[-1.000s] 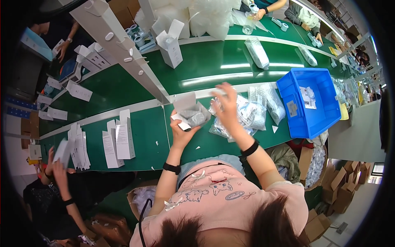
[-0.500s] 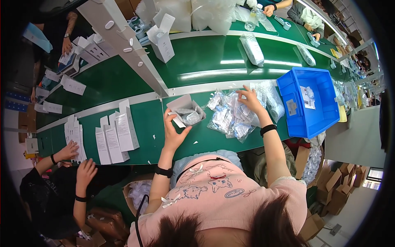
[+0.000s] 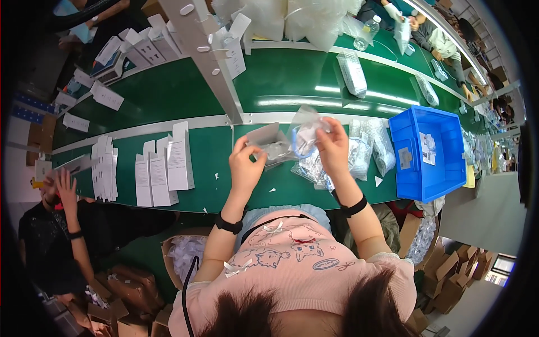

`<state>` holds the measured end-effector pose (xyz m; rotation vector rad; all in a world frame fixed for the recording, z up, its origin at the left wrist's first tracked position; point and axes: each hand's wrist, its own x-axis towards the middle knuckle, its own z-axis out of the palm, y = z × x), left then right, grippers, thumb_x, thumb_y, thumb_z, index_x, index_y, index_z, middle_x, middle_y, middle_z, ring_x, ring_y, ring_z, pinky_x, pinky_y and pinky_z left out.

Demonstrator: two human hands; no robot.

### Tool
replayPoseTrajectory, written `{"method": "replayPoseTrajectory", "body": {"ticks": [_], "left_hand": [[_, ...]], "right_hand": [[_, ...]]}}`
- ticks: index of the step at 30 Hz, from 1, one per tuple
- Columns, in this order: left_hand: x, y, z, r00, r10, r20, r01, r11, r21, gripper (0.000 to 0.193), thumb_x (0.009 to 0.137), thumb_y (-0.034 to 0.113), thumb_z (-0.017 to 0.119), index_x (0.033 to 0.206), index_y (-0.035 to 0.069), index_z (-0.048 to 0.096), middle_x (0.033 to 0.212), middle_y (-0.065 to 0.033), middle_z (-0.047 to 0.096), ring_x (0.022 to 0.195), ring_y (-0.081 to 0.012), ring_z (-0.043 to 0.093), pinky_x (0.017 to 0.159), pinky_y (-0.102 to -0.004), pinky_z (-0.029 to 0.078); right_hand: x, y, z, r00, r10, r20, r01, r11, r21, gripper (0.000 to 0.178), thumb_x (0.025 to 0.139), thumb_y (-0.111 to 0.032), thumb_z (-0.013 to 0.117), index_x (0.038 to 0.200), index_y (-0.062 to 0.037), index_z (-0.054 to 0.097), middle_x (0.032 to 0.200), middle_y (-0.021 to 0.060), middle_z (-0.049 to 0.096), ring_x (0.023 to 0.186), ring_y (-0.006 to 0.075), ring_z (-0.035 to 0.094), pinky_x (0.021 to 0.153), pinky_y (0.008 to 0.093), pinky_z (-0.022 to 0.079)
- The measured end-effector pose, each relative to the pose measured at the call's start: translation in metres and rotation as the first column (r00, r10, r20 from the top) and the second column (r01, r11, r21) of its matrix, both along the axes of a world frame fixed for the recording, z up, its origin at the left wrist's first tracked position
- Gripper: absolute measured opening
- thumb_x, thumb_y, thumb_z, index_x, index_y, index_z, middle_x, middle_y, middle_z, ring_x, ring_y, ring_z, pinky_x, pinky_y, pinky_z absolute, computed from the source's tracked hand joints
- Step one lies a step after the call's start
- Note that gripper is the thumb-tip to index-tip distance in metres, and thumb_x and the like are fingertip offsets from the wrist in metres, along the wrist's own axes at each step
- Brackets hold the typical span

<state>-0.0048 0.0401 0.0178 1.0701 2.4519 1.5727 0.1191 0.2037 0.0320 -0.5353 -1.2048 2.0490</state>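
Observation:
My left hand (image 3: pixel 246 171) pinches the near side of an open white box (image 3: pixel 263 135), with clear wrapped contents showing inside. Up beside the box, my right hand (image 3: pixel 334 147) grips a small clear plastic bag (image 3: pixel 304 135) holding a pale item and a blue loop. The bag overlaps the box's right edge, and whether the two touch I cannot tell. Beneath my right hand lies a pile of similar clear bags (image 3: pixel 310 172), partly hidden by it. Bubble-wrapped packages (image 3: pixel 382 147) rest on the green table to the right of that pile.
A blue bin (image 3: pixel 400 126) holding papers stands to the right. Tall white boxes (image 3: pixel 160 174) and a stack of flat cartons (image 3: pixel 104 171) are at left, near a co-worker's raised hand (image 3: pixel 67 194). A metal post (image 3: pixel 216 70) rises behind my left hand; wrapped packages (image 3: pixel 352 73) lie beyond.
My right hand has lifted a clear bag from the pile and brought it left, up to the box. My left hand's grip on the box has shifted. The co-worker's hands have left the flat cartons.

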Motion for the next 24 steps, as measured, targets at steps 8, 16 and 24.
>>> {"method": "replayPoseTrajectory", "body": {"ticks": [8, 16, 24], "left_hand": [[-0.029, -0.002, -0.016, 0.928, -0.001, 0.374, -0.014, 0.999, 0.038, 0.011, 0.061, 0.003, 0.068, 0.067, -0.003, 0.060, 0.085, -0.0128, 0.061, 0.070, -0.0161, 0.059, 0.063, -0.0241, 0.046], [-0.032, 0.000, -0.011, 0.912, -0.049, 0.408, 0.012, 0.996, 0.094, 0.006, 0.069, -0.003, 0.062, 0.072, -0.004, 0.057, 0.086, -0.0050, 0.056, 0.075, -0.0105, 0.054, 0.065, -0.0200, 0.042], [-0.097, -0.117, -0.053, 0.870, 0.312, -0.382, -0.493, 0.537, -0.685, 0.086, 0.061, 0.019, 0.074, 0.130, 0.007, 0.024, 0.138, -0.0190, 0.012, 0.128, -0.0349, 0.012, 0.097, -0.0564, 0.016]], "right_hand": [[-0.026, -0.034, -0.016, 0.996, 0.074, 0.057, -0.090, 0.584, 0.807, 0.018, 0.070, 0.003, 0.057, 0.086, -0.0045, 0.055, 0.090, 0.0067, 0.052, 0.094, 0.0213, 0.052, 0.077, 0.0327, 0.044], [-0.024, -0.021, 0.027, 0.830, 0.010, 0.558, -0.543, -0.212, 0.812, 0.034, 0.063, -0.014, 0.069, 0.095, -0.0082, 0.058, 0.109, 0.0090, 0.046, 0.117, 0.0298, 0.034, 0.098, 0.0456, 0.027], [-0.024, -0.005, -0.057, 0.878, 0.276, 0.392, -0.479, 0.481, 0.734, 0.087, 0.058, -0.023, 0.076, 0.129, -0.0046, 0.029, 0.125, 0.0164, 0.037, 0.121, 0.0283, 0.031, 0.100, 0.0389, 0.024]]}}
